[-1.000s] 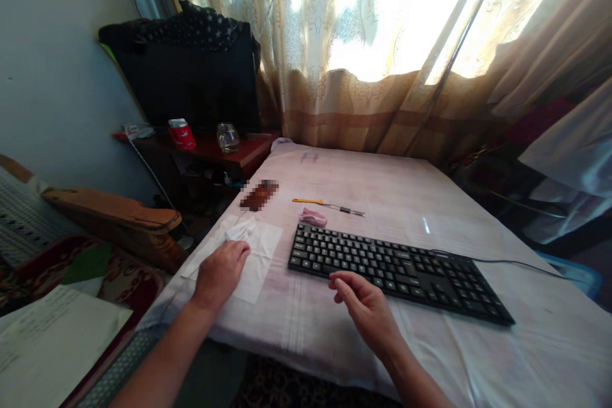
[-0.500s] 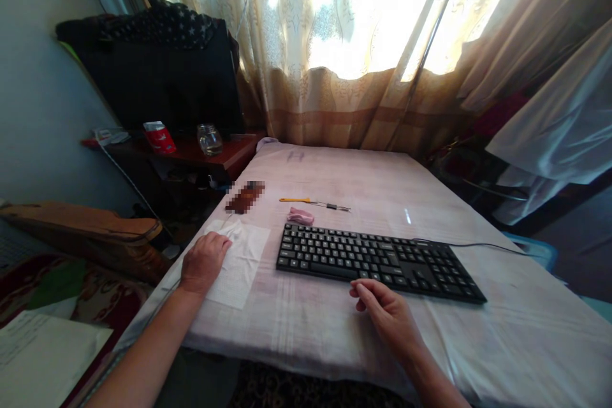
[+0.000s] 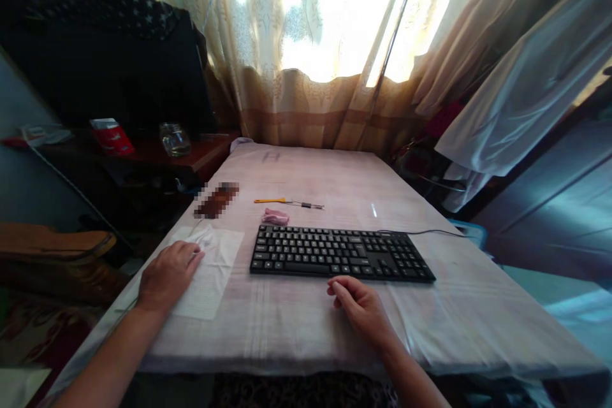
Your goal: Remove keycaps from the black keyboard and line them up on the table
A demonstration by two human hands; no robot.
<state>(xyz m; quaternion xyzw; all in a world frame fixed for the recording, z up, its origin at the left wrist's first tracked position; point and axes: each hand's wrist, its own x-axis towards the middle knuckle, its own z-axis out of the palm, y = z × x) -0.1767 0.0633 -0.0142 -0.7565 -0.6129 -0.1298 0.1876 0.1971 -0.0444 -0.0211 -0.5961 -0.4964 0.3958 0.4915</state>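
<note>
My left hand rests on a white paper sheet at the table's left side, fingers curled in. A crumpled white bit of tissue lies just beyond its fingertips; what the fingers hold, if anything, is hidden. My right hand is at the front edge of a black keyboard, thumb and fingers drawn together with nothing visible in them. Behind the keyboard lie a folded pink cloth and a thin tool with a yellow handle.
A blurred-out brown item lies beyond the paper. The keyboard cable runs off to the right. On a side stand at the left are a red packet, a glass jar and a dark screen. Curtains hang behind.
My view has turned to the right, so the table and the things on it appear further left. Both hands keep nearly the same places, at the paper and the keyboard's front edge.
</note>
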